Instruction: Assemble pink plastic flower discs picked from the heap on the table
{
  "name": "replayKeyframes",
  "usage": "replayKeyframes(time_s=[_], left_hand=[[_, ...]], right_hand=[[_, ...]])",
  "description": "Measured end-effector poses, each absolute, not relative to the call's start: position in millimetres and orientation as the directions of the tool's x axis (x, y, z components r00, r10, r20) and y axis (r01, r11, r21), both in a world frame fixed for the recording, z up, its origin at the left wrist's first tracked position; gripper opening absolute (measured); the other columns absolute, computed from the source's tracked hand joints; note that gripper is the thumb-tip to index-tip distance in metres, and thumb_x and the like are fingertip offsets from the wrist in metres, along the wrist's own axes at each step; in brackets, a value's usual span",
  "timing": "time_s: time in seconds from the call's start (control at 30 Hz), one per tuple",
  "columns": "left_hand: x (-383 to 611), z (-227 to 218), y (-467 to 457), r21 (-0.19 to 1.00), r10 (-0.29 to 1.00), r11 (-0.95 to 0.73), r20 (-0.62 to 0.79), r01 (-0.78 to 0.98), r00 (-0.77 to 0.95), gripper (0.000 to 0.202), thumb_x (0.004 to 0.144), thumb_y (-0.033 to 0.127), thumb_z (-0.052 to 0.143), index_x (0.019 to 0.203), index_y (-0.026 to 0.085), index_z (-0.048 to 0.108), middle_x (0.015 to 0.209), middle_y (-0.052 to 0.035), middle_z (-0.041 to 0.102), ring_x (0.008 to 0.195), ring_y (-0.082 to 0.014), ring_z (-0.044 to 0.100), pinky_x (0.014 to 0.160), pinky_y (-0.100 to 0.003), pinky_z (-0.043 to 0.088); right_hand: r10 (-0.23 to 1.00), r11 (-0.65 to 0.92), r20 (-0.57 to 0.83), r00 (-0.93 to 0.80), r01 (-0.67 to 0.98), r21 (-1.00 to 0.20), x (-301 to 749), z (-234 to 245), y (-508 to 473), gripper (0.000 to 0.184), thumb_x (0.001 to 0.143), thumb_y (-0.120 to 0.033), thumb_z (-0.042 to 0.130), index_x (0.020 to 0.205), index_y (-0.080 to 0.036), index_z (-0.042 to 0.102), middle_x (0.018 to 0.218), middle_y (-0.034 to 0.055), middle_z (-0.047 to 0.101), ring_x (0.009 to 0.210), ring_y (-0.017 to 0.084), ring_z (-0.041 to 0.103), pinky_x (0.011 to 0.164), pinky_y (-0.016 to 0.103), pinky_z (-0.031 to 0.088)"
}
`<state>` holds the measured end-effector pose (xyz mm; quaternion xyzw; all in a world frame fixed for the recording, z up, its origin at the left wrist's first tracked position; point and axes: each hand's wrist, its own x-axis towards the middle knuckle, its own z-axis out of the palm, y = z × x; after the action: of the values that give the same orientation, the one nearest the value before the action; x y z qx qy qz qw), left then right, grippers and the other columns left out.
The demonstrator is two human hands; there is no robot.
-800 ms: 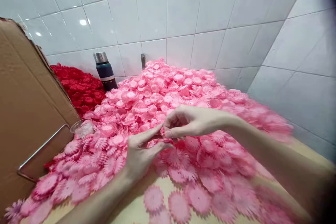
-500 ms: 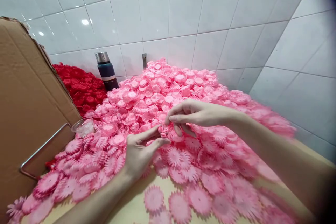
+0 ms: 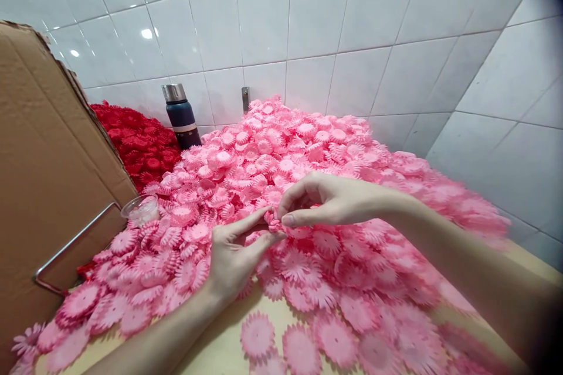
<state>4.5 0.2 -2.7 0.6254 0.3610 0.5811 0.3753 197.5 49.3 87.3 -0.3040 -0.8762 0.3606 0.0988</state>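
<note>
Pink flower piece (image 3: 272,221) in left hand (image 3: 233,253), right hand (image 3: 329,199) beside.

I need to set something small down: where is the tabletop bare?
Nearest is the bare tabletop between the left forearm and the loose pink pieces. A narrow strip shows between the right forearm and tiled wall. The pink heap crowds the middle, back to the wall.
</note>
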Motion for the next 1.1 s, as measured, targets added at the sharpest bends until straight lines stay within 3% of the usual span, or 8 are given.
replayKeyframes(time_s=[0.27,0.77,1.1], left_hand=[[5.3,-2.7,-2.6,0.888,0.885,-0.461,0.459,0.005,0.075,0.041,0.072,0.010,0.074,0.108,0.029,0.069,0.102,0.0025,0.072,0.086,-0.0129,0.070,0.081,-0.020,0.058],[7.2,-3.2,-1.5,0.881,0.876,-0.468,0.473,-0.072,0.089,0.041,0.072,0.007,0.072,0.106,0.031,0.069,0.101,0.0038,0.072,0.085,-0.0129,0.070,0.080,-0.020,0.059],[6.0,-4.3,-1.8,0.887,0.885,-0.461,0.460,0.012,0.073,0.040,0.072,0.010,0.073,0.108,0.028,0.068,0.101,0.0006,0.072,0.084,-0.0151,0.071,0.082,-0.024,0.059]], right_hand=[[0.624,0.550,-0.032,-0.781,0.467,-0.692,196.3,87.7,48.6,0.030,0.086,-0.043,0.055,0.089,-0.017,0.070,0.072,0.0018,0.062,0.057,0.008,0.046,0.048,0.021,0.033],[0.626,0.544,-0.013,-0.780,0.449,-0.708,191.9,85.1,47.4,0.027,0.085,-0.038,0.056,0.090,-0.017,0.072,0.075,0.0033,0.066,0.060,0.010,0.050,0.050,0.023,0.035],[0.628,0.547,-0.013,-0.778,0.454,-0.703,190.2,85.7,46.1,0.024,0.084,-0.034,0.056,0.087,-0.016,0.071,0.073,0.0028,0.064,0.058,0.009,0.047,0.049,0.022,0.034]])
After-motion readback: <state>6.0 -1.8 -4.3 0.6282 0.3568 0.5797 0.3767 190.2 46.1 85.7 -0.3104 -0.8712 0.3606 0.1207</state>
